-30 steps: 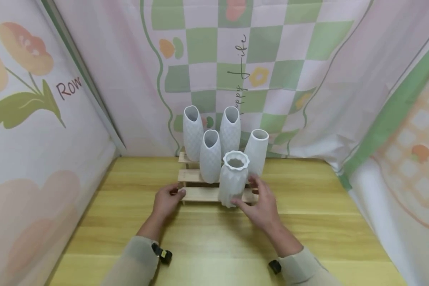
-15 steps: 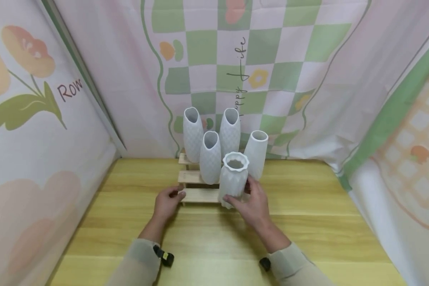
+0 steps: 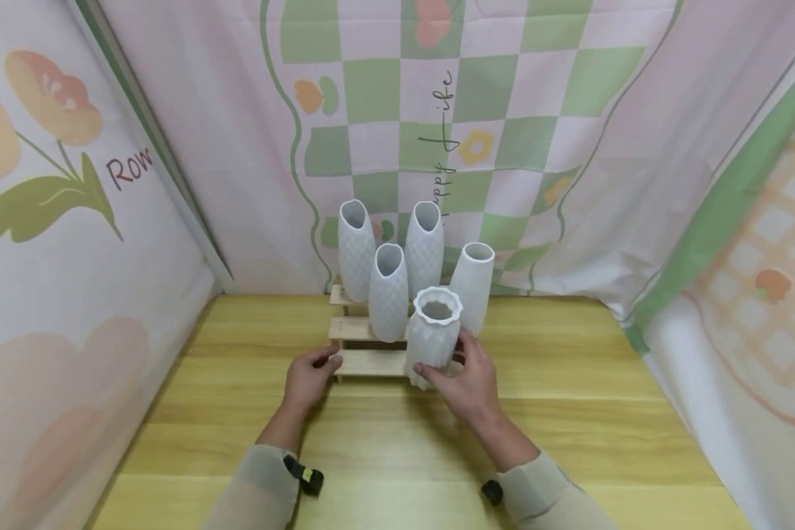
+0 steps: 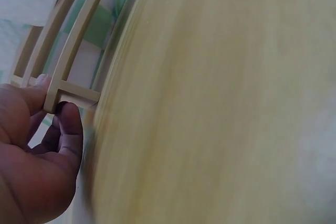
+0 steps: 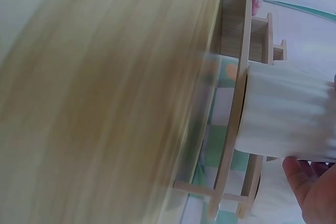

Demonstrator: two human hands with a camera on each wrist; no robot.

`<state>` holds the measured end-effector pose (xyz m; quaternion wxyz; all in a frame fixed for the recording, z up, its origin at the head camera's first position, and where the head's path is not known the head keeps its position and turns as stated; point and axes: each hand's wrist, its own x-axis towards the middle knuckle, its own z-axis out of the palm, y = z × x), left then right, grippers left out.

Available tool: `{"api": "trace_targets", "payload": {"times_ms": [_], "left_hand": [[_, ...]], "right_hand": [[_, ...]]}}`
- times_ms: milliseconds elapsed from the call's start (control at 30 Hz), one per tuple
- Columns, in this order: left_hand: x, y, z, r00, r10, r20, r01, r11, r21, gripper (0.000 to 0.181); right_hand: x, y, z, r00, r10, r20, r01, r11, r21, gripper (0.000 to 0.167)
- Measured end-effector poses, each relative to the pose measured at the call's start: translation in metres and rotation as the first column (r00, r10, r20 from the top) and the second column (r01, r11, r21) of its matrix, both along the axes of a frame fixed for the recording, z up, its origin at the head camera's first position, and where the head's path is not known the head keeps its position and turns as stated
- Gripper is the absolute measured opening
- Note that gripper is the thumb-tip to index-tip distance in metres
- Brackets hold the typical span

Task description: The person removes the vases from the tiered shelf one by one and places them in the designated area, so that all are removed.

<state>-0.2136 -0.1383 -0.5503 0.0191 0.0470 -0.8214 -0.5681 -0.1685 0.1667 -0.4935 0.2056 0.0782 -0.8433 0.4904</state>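
A white fluted vase with a scalloped rim (image 3: pixel 432 342) is at the right part of the lowest step of a three-step wooden stand (image 3: pixel 371 362). My right hand (image 3: pixel 470 384) grips it low on its right side, the thumb across its front. In the right wrist view the vase's base (image 5: pixel 283 114) meets the front board. My left hand (image 3: pixel 308 377) pinches the left end of that step between thumb and fingers, as the left wrist view shows at the stand's corner (image 4: pixel 65 90). Part of the right hand's fingers is hidden behind the vase.
Two textured white vases with slanted mouths, a left one (image 3: pixel 356 254) and a right one (image 3: pixel 425 250), stand on the top step. On the middle step are another textured vase (image 3: pixel 389 302) and a smooth round-mouthed vase (image 3: pixel 475 283). A patterned curtain (image 3: pixel 490 88) hangs behind the wooden table (image 3: pixel 570 412).
My right hand has moved left and closed round the fluted vase's lower side. The vase's rim has come slightly toward me. My left hand has stayed on the stand.
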Motion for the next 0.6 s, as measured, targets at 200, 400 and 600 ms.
{"api": "trace_targets", "payload": {"times_ms": [200, 400, 600], "left_hand": [[0.000, 0.000, -0.002, 1.000, -0.007, -0.001, 0.007, 1.000, 0.017, 0.035], [0.000, -0.001, -0.004, 1.000, 0.009, 0.010, -0.009, 1.000, 0.026, 0.035], [0.000, 0.000, -0.003, 1.000, 0.006, 0.024, -0.007, 0.999, 0.037, 0.036]], "right_hand": [[0.010, 0.010, 0.001, 0.999, 0.007, 0.049, -0.006, 1.000, -0.025, 0.086], [0.019, 0.021, 0.004, 0.997, 0.005, 0.079, -0.004, 1.000, -0.008, 0.087], [0.027, 0.033, 0.009, 0.997, -0.023, 0.076, 0.020, 0.999, 0.042, 0.087]]}}
